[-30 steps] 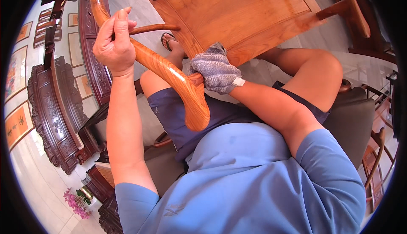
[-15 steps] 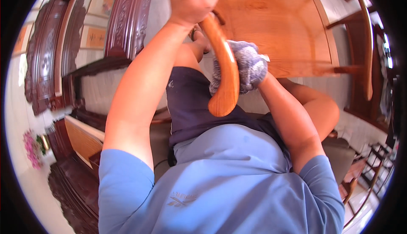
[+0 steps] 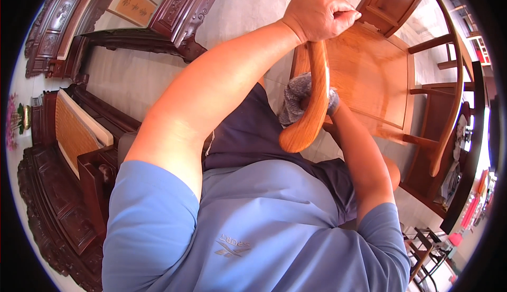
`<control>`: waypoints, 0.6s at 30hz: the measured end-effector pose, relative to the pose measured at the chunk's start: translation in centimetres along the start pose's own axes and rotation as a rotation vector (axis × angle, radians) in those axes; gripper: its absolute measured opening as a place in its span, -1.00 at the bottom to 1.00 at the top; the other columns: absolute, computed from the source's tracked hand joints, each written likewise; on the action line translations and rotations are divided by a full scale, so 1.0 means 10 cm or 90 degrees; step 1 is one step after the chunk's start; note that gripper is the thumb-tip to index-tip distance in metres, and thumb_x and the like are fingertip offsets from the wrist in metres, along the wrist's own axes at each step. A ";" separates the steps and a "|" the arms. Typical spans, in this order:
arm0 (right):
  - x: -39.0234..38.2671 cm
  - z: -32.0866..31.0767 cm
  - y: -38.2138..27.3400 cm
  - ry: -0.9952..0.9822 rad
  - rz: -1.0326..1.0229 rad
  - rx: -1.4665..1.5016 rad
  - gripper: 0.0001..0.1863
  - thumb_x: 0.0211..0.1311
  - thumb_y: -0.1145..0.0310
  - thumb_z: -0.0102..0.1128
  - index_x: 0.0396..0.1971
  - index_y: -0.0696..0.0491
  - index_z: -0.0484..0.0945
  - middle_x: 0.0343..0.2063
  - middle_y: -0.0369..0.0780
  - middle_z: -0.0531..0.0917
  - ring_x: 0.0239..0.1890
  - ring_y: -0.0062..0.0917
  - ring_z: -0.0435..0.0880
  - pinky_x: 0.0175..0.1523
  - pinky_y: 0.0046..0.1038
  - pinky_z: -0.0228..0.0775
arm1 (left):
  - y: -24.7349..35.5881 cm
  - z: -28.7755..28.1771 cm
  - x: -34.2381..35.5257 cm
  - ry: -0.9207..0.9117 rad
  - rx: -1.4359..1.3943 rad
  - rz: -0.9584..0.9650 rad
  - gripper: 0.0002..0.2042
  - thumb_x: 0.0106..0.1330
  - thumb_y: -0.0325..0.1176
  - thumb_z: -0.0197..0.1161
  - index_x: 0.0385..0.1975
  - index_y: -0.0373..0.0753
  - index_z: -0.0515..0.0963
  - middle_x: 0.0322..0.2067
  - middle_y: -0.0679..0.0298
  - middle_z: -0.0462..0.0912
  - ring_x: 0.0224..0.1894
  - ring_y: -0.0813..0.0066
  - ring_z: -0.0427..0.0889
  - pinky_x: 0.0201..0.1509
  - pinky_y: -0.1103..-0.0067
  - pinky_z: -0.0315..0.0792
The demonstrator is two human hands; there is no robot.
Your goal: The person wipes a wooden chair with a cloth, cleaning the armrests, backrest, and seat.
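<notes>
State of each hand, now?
Left hand: curled closed over the chair arm; grip unclear.
Right hand: gloved, partly hidden behind it; open or closed, can't tell.

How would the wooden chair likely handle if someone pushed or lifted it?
The chair is probably stiff, since it looks like solid wood. Its broad seat suggests it may be fairly heavy. The curved armrest could feel slippery, as its glossy surface catches light.

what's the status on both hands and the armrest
Left hand bare, at curved armrest. Right hand gloved. Armrest in the way, partly hiding right hand; grips unclear.
</notes>
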State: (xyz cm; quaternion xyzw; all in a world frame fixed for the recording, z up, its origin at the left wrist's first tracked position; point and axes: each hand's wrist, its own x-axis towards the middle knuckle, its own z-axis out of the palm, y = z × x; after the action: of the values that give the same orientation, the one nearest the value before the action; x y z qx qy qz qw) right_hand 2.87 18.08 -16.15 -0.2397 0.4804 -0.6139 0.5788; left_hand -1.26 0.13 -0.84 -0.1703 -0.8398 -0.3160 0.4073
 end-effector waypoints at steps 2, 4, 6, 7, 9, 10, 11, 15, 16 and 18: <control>-0.05 0.07 -0.07 0.023 -0.024 0.173 -0.85 0.23 0.42 0.35 -0.40 0.07 0.52 -0.46 -0.24 0.56 -0.40 -0.44 0.53 -0.28 -0.32 0.49 | -0.01 0.02 0.04 0.005 -0.019 0.007 -0.78 0.29 -0.10 0.35 -0.50 -0.04 0.78 -0.49 0.37 0.76 -0.39 0.33 0.75 -0.27 0.42 0.62; -0.10 0.20 -0.16 0.028 -0.093 0.256 -0.81 0.23 0.34 0.31 -0.45 0.09 0.51 -0.51 -0.15 0.56 -0.47 -0.35 0.54 -0.34 -0.24 0.46 | -0.01 0.04 0.01 0.010 -0.039 0.000 -0.78 0.29 -0.11 0.34 -0.50 -0.03 0.78 -0.49 0.37 0.76 -0.39 0.33 0.75 -0.27 0.42 0.62; -0.18 0.70 -0.51 0.072 -0.129 0.203 -0.72 0.25 0.22 0.24 -0.53 0.09 0.49 -0.54 -0.12 0.56 -0.51 -0.29 0.52 -0.38 -0.21 0.41 | -0.04 -0.01 -0.07 0.061 0.018 0.016 -0.78 0.29 -0.12 0.33 -0.51 -0.04 0.78 -0.47 0.37 0.77 -0.39 0.33 0.75 -0.27 0.42 0.62; -0.20 0.72 -0.55 0.107 -0.129 0.152 -0.67 0.26 0.17 0.20 -0.57 0.08 0.47 -0.55 -0.10 0.56 -0.53 -0.26 0.52 -0.40 -0.20 0.39 | -0.04 -0.01 -0.06 0.033 -0.005 0.023 -0.78 0.30 -0.13 0.32 -0.50 -0.05 0.78 -0.46 0.38 0.78 -0.39 0.36 0.75 -0.28 0.43 0.62; -0.19 0.23 -0.31 0.163 -0.082 0.004 -0.82 0.19 0.34 0.33 -0.44 0.13 0.55 -0.46 -0.18 0.63 -0.41 -0.41 0.61 -0.27 -0.32 0.51 | 0.07 -0.09 0.03 0.030 -0.075 0.023 -0.81 0.30 -0.23 0.32 -0.49 -0.14 0.75 -0.48 0.25 0.74 -0.41 0.21 0.72 -0.30 0.38 0.59; -0.10 0.07 -0.21 0.075 -0.154 -0.140 -0.84 0.22 0.39 0.34 -0.35 0.15 0.57 -0.44 -0.23 0.64 -0.38 -0.47 0.63 -0.23 -0.37 0.55 | 0.10 -0.14 0.06 0.030 -0.126 0.030 -0.84 0.30 -0.33 0.32 -0.48 -0.23 0.71 -0.50 0.13 0.70 -0.42 0.07 0.69 -0.32 0.32 0.57; -0.02 -0.10 -0.12 0.003 -0.243 -0.271 -0.85 0.26 0.44 0.34 -0.26 0.17 0.59 -0.42 -0.27 0.65 -0.36 -0.52 0.65 -0.19 -0.42 0.59 | 0.13 -0.16 0.06 0.049 -0.136 0.036 -0.83 0.29 -0.34 0.31 -0.52 -0.23 0.68 -0.54 0.13 0.66 -0.47 0.06 0.65 -0.35 0.29 0.55; 0.29 -0.51 0.07 -0.018 -0.163 -0.281 -0.82 0.26 0.36 0.32 -0.29 0.16 0.59 -0.42 -0.27 0.65 -0.37 -0.49 0.65 -0.20 -0.38 0.57 | 0.12 -0.16 0.12 0.023 -0.130 0.043 -0.83 0.28 -0.33 0.31 -0.52 -0.23 0.69 -0.53 0.13 0.67 -0.46 0.05 0.66 -0.35 0.30 0.55; 0.36 -0.52 0.10 -0.027 -0.143 -0.277 -0.80 0.26 0.33 0.32 -0.30 0.16 0.59 -0.43 -0.27 0.65 -0.38 -0.48 0.65 -0.21 -0.37 0.56 | 0.13 -0.15 0.11 0.039 -0.127 0.052 -0.83 0.28 -0.33 0.31 -0.52 -0.24 0.68 -0.54 0.12 0.66 -0.47 0.05 0.65 -0.35 0.30 0.55; 0.43 -0.48 0.10 -0.041 -0.118 -0.258 -0.77 0.26 0.28 0.31 -0.31 0.16 0.59 -0.43 -0.27 0.64 -0.39 -0.46 0.64 -0.22 -0.34 0.55 | 0.14 -0.15 0.14 0.052 -0.126 0.067 -0.82 0.28 -0.33 0.31 -0.53 -0.24 0.68 -0.54 0.11 0.66 -0.47 0.04 0.65 -0.35 0.29 0.54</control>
State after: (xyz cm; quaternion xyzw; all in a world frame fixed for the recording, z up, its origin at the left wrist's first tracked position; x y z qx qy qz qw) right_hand -1.64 15.62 -20.16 -0.4133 0.5513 -0.5473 0.4750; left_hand -0.51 0.23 1.49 -0.2404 -0.7770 -0.3822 0.4386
